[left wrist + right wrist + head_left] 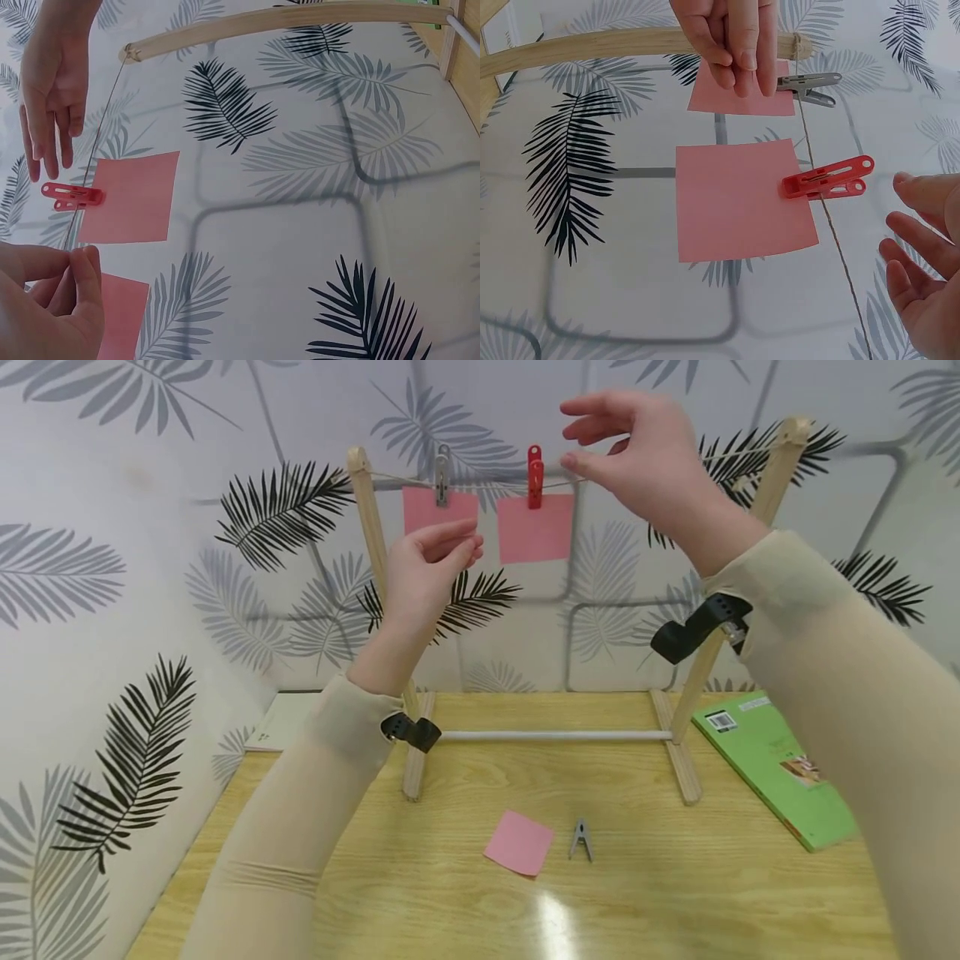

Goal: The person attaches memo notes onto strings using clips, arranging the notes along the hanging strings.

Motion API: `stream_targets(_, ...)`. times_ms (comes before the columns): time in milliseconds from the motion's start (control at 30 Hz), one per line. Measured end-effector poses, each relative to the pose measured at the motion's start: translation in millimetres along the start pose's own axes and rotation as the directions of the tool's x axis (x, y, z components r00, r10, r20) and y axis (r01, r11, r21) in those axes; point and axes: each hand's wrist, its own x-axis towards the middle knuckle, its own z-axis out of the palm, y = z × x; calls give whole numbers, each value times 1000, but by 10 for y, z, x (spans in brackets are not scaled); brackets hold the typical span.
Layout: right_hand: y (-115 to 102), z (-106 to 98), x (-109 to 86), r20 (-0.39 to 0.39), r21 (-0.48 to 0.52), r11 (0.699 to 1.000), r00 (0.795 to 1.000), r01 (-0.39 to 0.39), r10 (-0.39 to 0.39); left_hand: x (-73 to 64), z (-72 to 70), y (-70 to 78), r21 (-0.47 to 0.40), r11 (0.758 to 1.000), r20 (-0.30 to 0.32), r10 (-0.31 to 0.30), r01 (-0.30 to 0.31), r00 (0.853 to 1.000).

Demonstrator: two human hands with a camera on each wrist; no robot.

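Observation:
Two pink paper notes hang from a thin string [845,270]. A red clothespin [535,477] clips the right-hand note [535,539], and a grey clothespin [442,477] clips the left-hand note [431,506]. My right hand [648,460] is raised to the right of the red clothespin, its fingers loosely bent and apart from it. In front of the left-hand note, partly covering it, is my left hand [431,568]. Its fingers are relaxed, with thumb and fingertips close together, and I see nothing between them.
Wooden posts [367,510] on feet hold the string, joined low down by a white rod [555,736]. On the table lie another pink note [519,843] and a grey clothespin [581,841]. A green book [772,768] lies at right, a pale booklet [281,718] at back left.

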Motion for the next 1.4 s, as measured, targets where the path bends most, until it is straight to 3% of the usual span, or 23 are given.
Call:
stream_targets(267,15,-61,-160,-46,44,997,997,62,-60,-87,-103,4,16,999,29,28,-28,999)
stream_targets(400,38,-53,-258,-57,46,995,994,92,-90,-136,-140,5,15,1000,42,3,-4,999)
stream_targets(700,160,-6,-483,-23,77,993,996,88,-86,-262,-150,-101,116,992,81,-62,52,995)
stream_targets(1033,429,106,-778,1,99,992,997,81,-81,-469,-191,-418,127,986,123,-119,103,985)
stream_targets(1400,869,317,-1157,68,95,995,997,28,-34,-674,-223,-711,200,966,154,-197,164,968)
